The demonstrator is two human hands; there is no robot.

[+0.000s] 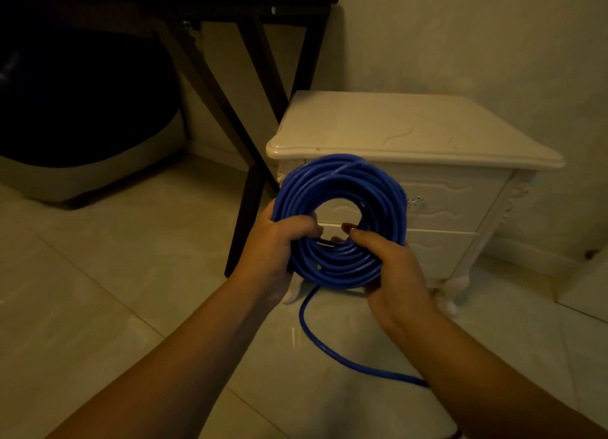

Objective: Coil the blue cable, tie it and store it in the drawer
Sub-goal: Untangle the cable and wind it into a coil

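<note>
Both hands, left (273,241) and right (391,270), clamped round lower coil (342,221). Springy, stiffish, light; tail (332,353) loose on floor. Grip across all turns.

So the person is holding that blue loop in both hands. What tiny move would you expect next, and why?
Probably one more wrap: the right hand draws up the loose tail lying on the tiled floor onto the coiled blue cable, which the left hand grips. The cable isn't fully coiled, and the cream cabinet's drawer looks closed.
</note>
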